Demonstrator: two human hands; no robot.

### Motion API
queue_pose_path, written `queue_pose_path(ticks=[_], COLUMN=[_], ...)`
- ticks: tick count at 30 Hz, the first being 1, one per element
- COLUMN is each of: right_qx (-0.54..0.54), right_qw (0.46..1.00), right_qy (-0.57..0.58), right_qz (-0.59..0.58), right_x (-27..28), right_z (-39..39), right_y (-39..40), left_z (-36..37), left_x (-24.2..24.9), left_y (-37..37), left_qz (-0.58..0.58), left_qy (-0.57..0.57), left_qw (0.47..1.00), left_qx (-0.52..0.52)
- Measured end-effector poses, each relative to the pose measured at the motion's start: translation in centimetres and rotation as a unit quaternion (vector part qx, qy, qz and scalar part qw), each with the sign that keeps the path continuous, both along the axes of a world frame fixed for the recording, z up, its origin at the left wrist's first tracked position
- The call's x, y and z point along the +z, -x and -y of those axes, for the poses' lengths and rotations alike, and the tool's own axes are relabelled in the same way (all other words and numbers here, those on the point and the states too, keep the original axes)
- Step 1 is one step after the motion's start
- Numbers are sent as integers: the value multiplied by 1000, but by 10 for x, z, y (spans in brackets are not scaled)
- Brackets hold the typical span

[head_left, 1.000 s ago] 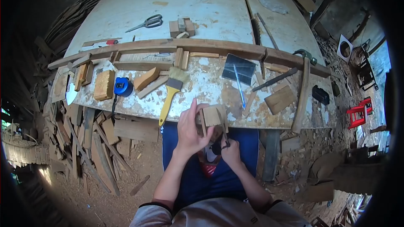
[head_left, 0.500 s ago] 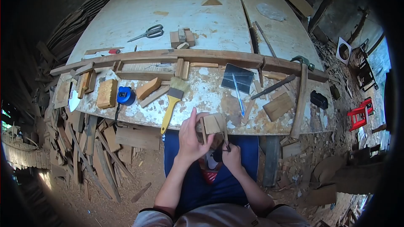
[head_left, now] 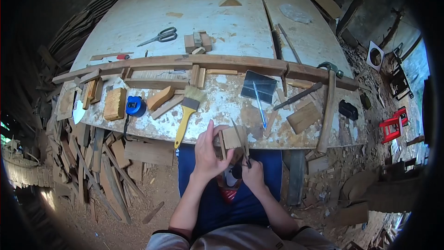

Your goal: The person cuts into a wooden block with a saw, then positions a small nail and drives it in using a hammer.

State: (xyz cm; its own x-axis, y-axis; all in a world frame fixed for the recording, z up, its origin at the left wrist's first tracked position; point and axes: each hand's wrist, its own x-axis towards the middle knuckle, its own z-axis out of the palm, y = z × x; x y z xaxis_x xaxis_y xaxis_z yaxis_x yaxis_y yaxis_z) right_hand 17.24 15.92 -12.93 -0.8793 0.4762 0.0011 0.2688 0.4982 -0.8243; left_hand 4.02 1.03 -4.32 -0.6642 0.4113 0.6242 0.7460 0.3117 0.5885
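Note:
My left hand [head_left: 208, 152] grips a small box-like wooden piece [head_left: 232, 138] from its left side, thumb along the near edge and fingers at the far side. A thin upright wooden strip forms that left side. In my right hand [head_left: 252, 174] is a slim pointed metal tool [head_left: 237, 132] with a dark handle, file-like or knife-like; its exact kind I cannot tell. Its blade points away from me and overlaps the wooden piece's right part. Both hands are over my lap at the bench's front edge. A paintbrush [head_left: 186, 115] with a yellow handle lies just beyond my left hand.
On the worn workbench [head_left: 212, 132] lie a blue tape measure [head_left: 135, 106], a pen [head_left: 260, 106] on a dark plate [head_left: 252, 90], a hammer [head_left: 328, 111], a file [head_left: 298, 96] and wood blocks [head_left: 115, 103]. Behind a long wooden rail [head_left: 166, 61] are scissors [head_left: 161, 36]. Offcuts cover the floor.
The tool's blade has shifted from the wooden piece's right edge to further over it, its tip now showing beyond the far edge. My left hand keeps its grip. The view has shifted slightly.

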Motion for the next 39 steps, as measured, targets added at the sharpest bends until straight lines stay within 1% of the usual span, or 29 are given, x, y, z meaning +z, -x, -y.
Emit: queue_pose_path(ticks=[1,2,3,4,5,6,7,10,11,14,15,16,17,19,21,24,25,28,29,32,34,36,37,38,39], right_qx=[-1,0,7,11,15,14,14,-14,-4,31,30,24,19,13,17,20,15,17,5,13,20,14,17,17,15], right_qw=[1000,1000,999,999,999,999,1000,999,999,999,999,999,999,999,998,998,1000,998,1000,1000,999,998,999,999,999], right_qy=[-2,-5,32,33,37,43,28,19,10,32,32,35,39,43,43,57,4,43,2,-3,30,57,45,37,31], right_qz=[6,14,22,14,13,12,2,33,34,18,18,18,18,25,49,18,26,39,15,-1,12,28,9,-2,-13], right_x=[-27,-28,-29,-31,2,20,17,-42,-45,22,30,13,-17,-28,-12,6,-18,-35,-20,5,-22,-19,-19,12,28], right_z=[-2,0,0,-4,0,4,3,-5,-5,0,1,-1,-3,-2,-2,1,0,0,4,1,-2,-1,-5,-2,2], right_y=[-7,-8,-9,-6,1,2,2,-12,-17,-3,-1,-4,-12,-11,-10,-3,-8,-13,-6,5,-2,-2,2,10,9], left_z=[1,2,2,0,0,1,1,2,2,0,1,0,-1,1,2,0,1,2,3,2,4,3,2,3,3], left_x=[1,1,4,3,1,-1,-1,3,4,-2,-3,-1,1,3,-4,-7,-3,3,-1,-4,-1,-1,-3,-6,1], left_y=[-2,-3,-4,-1,-1,-3,-4,-3,-4,-4,-5,-4,-5,-3,-3,0,-1,-2,-2,-4,-3,-2,1,-2,-4], left_qz=[-3,-4,0,1,8,15,18,10,8,13,14,12,10,6,13,-7,-10,-14,-8,6,2,-1,-1,7,8], left_qy=[8,16,16,8,3,-1,1,2,2,1,4,2,1,-3,-8,-31,-17,2,-6,-12,-1,0,-4,-4,5], left_qw=[1000,1000,1000,1000,1000,1000,1000,1000,1000,1000,1000,1000,1000,1000,1000,999,1000,1000,1000,1000,1000,1000,1000,1000,1000], left_qx=[4,9,7,6,3,-4,-3,-1,-2,3,3,3,3,1,3,-6,3,16,9,4,4,3,3,1,4])
